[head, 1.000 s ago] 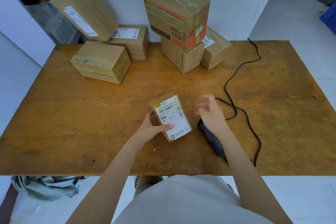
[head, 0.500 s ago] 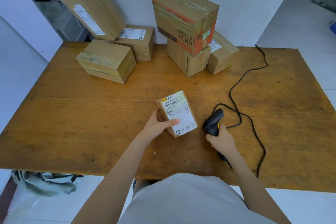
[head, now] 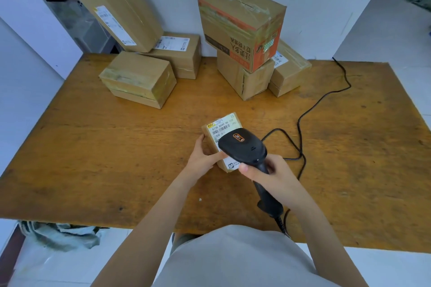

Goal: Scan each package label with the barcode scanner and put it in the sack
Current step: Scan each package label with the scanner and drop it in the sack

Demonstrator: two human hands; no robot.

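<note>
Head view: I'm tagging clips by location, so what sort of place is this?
Probably a small parcel-sorting room: labelled cardboard boxes stacked on a wooden table, a corded barcode scanner held over a small package, and a grey sack on the floor.

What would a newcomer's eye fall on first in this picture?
First the black scanner, gripped in the right hand and held over a small labelled package that the left hand holds near the middle of the wooden table. Next come the brown boxes stacked against the wall at the far edge, a large box with orange print perched on top.
</note>
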